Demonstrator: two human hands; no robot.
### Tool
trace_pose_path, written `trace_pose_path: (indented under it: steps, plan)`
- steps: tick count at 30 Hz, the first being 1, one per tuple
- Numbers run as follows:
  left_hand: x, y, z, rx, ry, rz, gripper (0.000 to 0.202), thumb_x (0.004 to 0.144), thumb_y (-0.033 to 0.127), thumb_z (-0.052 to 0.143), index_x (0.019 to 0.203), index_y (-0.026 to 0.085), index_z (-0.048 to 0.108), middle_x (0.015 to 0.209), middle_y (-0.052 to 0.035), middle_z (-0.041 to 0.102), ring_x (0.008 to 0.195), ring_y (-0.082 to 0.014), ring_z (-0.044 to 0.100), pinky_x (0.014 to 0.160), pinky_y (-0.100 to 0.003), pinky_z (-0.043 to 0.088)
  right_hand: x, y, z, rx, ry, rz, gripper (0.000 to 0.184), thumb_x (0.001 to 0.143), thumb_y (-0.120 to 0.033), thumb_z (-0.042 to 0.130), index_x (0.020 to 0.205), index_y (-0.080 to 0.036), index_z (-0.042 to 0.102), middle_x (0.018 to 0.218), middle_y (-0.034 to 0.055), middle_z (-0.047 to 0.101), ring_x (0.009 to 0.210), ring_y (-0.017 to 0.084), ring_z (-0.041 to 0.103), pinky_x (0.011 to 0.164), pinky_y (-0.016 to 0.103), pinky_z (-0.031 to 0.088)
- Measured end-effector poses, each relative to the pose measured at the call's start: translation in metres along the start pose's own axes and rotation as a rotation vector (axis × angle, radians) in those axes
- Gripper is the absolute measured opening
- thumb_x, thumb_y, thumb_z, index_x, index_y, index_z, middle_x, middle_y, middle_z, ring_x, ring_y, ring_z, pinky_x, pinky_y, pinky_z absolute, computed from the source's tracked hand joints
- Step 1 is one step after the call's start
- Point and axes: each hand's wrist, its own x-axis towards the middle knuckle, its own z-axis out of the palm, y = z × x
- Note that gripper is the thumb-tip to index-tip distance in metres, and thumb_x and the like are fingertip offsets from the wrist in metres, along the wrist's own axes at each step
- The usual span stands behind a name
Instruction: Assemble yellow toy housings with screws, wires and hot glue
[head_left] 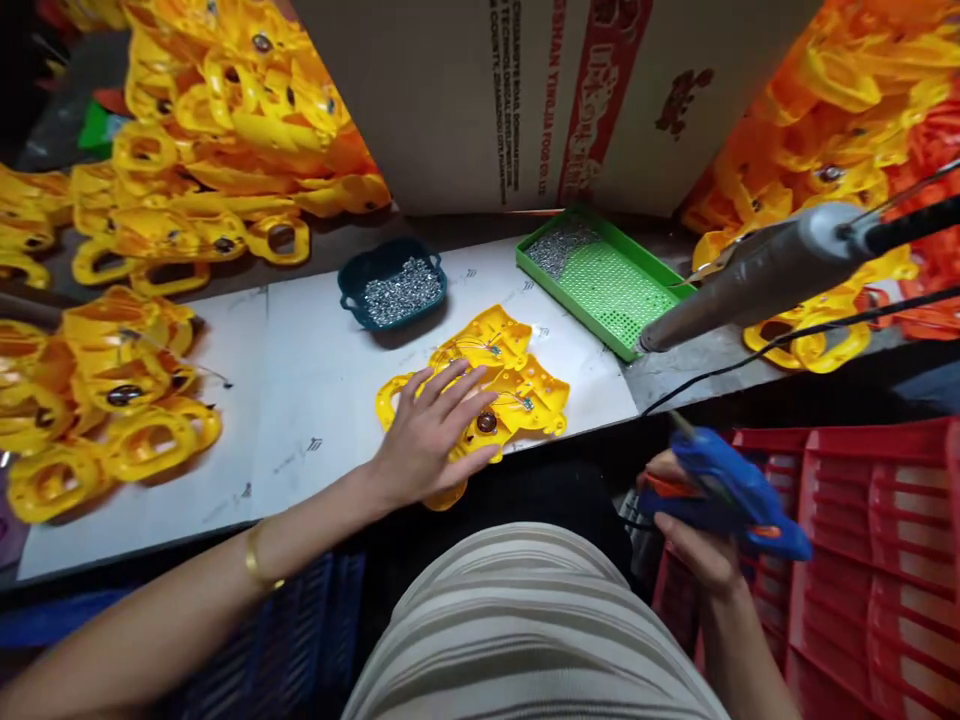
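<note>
My left hand (pixel 427 435) lies with its fingers stretched out over yellow plastic shell parts (pixel 544 385) near the table's front edge. Thin wires, small circuit pieces and a round dark part (pixel 486 422) show inside the shells. Off the table to the right, my right hand (pixel 701 555) is wrapped round the handle of a blue hot glue gun (pixel 739 490), whose nozzle points up and left. The glue gun is slightly blurred. Part of the shells is hidden beneath my left hand.
A dark bowl of screws (pixel 390 285) and a green tray of small metal parts (pixel 600 280) stand behind. A grey electric screwdriver (pixel 757 275) hangs at the right. Yellow shells (pixel 142 390) pile up left. A carton (pixel 450 110) and red crate (pixel 862 500) flank the table.
</note>
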Motion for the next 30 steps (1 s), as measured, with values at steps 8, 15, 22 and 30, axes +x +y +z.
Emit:
trace_pose_path:
  steps: [8,15,22,30]
  plan:
    - [0.036,0.02,0.036,0.02,-0.192,-0.046,0.089,0.084,0.068,0.052,0.151,0.014,0.031,0.158,-0.0152,0.029,0.146,-0.0361,0.021,0.117,-0.057,-0.005,0.022,-0.027,0.033,0.038,-0.164,0.13,0.034,0.089,-0.04,0.057,0.117,-0.02,0.058,0.106,0.0108,0.069,0.062,0.014,0.064,0.059,0.032,0.057]
    - [0.028,0.0,0.013,-0.034,-0.306,0.039,0.076,0.085,0.048,0.057,0.151,0.024,0.03,0.159,-0.0105,0.026,0.147,-0.0345,0.02,0.117,-0.057,-0.01,0.029,-0.043,0.028,0.068,-0.205,0.262,0.034,0.092,-0.046,0.052,0.108,-0.017,0.06,0.087,0.0086,0.07,0.049,0.013,0.061,0.045,0.027,0.052]
    - [0.037,0.02,0.025,-0.165,-0.129,-0.068,0.095,0.082,0.067,0.053,0.155,0.018,0.017,0.158,-0.017,0.027,0.147,-0.0361,0.02,0.117,-0.057,-0.006,0.027,-0.048,0.03,0.094,-0.231,0.356,0.034,0.089,-0.049,0.055,0.107,-0.02,0.06,0.091,0.008,0.068,0.061,0.016,0.063,0.041,0.026,0.052]
    - [0.04,0.03,0.042,-0.126,-0.155,-0.136,0.095,0.083,0.07,0.051,0.153,0.013,0.02,0.157,-0.0184,0.029,0.146,-0.0336,0.023,0.116,-0.054,-0.015,0.031,-0.053,0.03,0.0,-0.306,0.397,0.039,0.089,-0.052,0.054,0.109,-0.019,0.058,0.07,0.0031,0.066,0.053,0.014,0.059,0.04,0.023,0.048]
